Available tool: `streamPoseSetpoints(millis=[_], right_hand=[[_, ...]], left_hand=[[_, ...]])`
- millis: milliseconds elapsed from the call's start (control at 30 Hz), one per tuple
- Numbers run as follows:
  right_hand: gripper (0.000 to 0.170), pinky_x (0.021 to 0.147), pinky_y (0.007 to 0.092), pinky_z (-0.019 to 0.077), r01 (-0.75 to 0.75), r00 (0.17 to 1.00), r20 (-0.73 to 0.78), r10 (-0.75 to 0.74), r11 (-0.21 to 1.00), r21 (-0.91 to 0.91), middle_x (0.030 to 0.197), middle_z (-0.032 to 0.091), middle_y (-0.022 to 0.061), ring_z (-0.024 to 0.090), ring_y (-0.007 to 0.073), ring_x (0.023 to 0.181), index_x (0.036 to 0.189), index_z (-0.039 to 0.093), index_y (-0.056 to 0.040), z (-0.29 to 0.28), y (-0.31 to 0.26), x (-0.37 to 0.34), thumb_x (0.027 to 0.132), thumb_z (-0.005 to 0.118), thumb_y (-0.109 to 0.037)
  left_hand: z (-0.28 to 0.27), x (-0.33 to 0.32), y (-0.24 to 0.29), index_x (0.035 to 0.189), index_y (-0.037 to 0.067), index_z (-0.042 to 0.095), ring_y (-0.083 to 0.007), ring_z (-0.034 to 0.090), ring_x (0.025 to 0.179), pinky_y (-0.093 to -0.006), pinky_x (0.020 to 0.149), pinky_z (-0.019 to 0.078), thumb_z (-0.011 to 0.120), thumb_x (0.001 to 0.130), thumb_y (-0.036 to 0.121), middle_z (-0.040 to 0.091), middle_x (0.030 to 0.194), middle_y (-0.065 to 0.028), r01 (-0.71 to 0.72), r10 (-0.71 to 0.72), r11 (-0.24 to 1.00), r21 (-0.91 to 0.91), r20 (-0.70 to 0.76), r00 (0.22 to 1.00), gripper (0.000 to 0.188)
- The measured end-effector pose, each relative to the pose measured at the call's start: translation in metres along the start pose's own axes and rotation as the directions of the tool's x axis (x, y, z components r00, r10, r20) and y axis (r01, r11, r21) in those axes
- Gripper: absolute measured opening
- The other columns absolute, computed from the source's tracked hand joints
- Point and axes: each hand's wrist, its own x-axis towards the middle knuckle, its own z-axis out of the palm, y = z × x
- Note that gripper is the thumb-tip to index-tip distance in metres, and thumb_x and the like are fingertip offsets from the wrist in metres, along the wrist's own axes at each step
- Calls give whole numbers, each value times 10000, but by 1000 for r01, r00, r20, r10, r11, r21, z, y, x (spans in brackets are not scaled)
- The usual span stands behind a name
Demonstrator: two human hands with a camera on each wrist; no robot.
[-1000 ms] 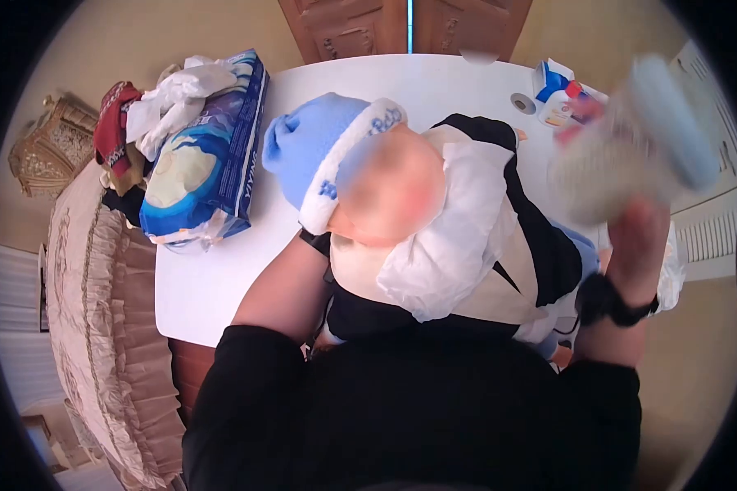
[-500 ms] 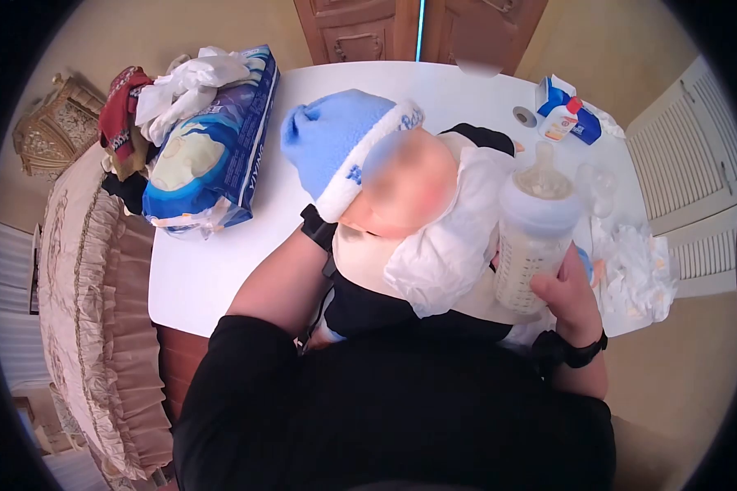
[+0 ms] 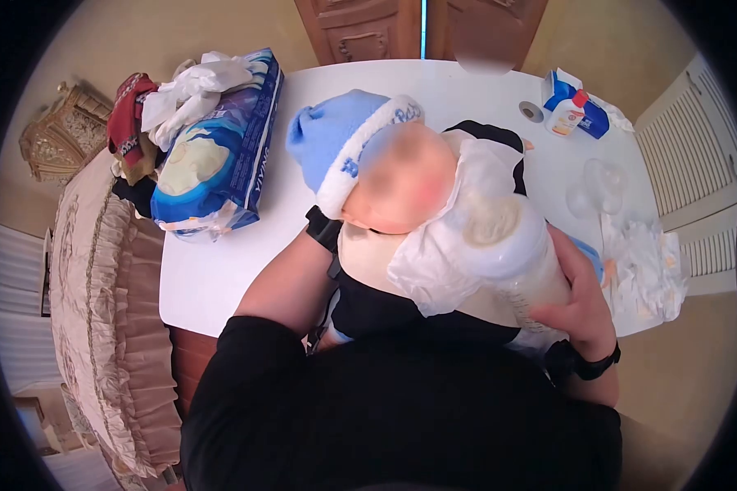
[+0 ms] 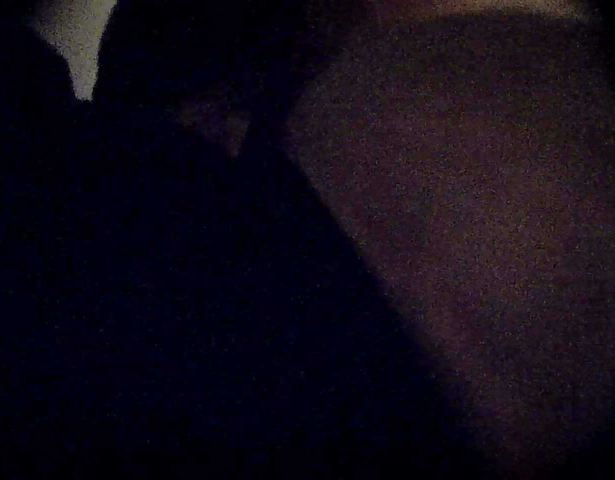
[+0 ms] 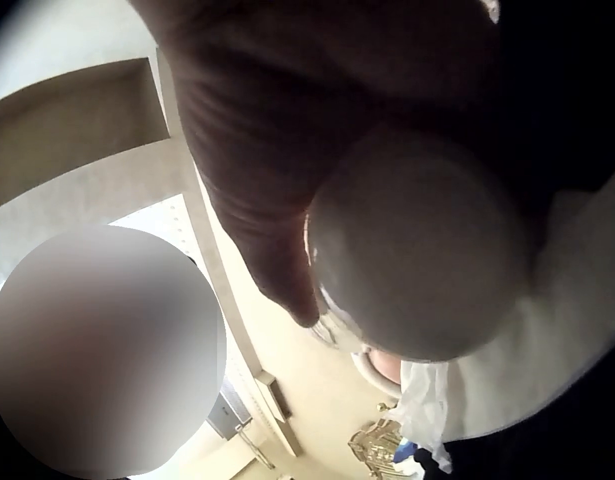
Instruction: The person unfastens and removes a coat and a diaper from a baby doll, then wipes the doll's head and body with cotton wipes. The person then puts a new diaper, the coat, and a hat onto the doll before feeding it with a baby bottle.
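Observation:
A feeding bottle (image 3: pixel 540 278) with milky contents lies tilted in my right hand (image 3: pixel 585 299), its teat end toward the figure's face. In the right wrist view, fingers curl round the bottle (image 5: pixel 417 250), whose round base faces the camera. The bottle overlaps a white cloth (image 3: pixel 430 282) on the chest of a baby-sized figure in a blue hat (image 3: pixel 336 135). This figure lies across my left arm (image 3: pixel 287 278), and its head and body hide my left hand in the head view. Only dim shapes appear in the left wrist view.
On the white table (image 3: pixel 221 282) a blue diaper pack (image 3: pixel 213 164) lies at left, topped with white cloths and a red garment (image 3: pixel 128 114). At right are a red-capped bottle (image 3: pixel 567 114), a blue box (image 3: pixel 590 123), a clear cover (image 3: pixel 598 186) and crumpled white diapers (image 3: pixel 643 266).
My right hand came in from the far right with the bottle, then tipped it from upright toward the figure's face. The clear cover now lies on the table. The left arm has stayed put.

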Motion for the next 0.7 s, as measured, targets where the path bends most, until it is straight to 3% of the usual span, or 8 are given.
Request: streamPoseSetpoints(millis=[33,100,233,333,400,700], right_hand=[[911,1051,322,328,-1,1000,-2,1,1000,-1,1326,487,89,452,189,1236,1423,358,3,0,1,-2,653,793,-221],[989,1070,325,296,-83,995,-37,97,956,281,1363,448,96,410,192,1274,1460,271,14,1,4,-5,657,784,-251],[1004,1081,326,272,-70,997,-1,74,951,301,1371,429,101,387,197,1290,1457,232,17,-3,5,-8,658,771,-265],[985,1068,321,286,-48,999,-9,52,968,247,1344,447,93,409,191,1266,1429,256,3,-3,5,-4,639,778,-270],[931,1057,322,308,27,998,39,-39,963,268,1316,471,84,440,187,1239,1390,307,-10,-3,8,0,632,786,-259],[899,1066,334,328,30,999,5,-32,975,220,1344,484,102,457,198,1260,1407,351,-3,7,12,9,665,789,-259]], left_hand=[[0,0,1,1378,-40,405,-295,483,1260,-418,1099,378,474,996,215,457,1403,-201,3,-3,1000,-4,3,1000,465],[0,2,1,1378,-40,406,-295,483,1260,-418,1099,378,472,996,216,457,1403,-201,7,-7,1000,-11,9,1000,465],[1,2,3,1377,-40,406,-295,483,1260,-419,1099,377,470,997,218,456,1403,-202,16,-16,1000,-27,17,1000,464],[1,0,5,1377,-40,407,-296,483,1260,-419,1100,376,468,998,219,456,1404,-202,25,-24,998,-50,16,1000,463],[1,2,5,1376,-40,407,-296,483,1260,-419,1100,376,467,999,220,456,1404,-202,9,-9,998,-69,4,1000,463],[1,13,6,1375,-41,409,-297,482,1261,-421,1101,374,462,1001,224,456,1404,-203,-44,44,996,-80,-1,999,461]])
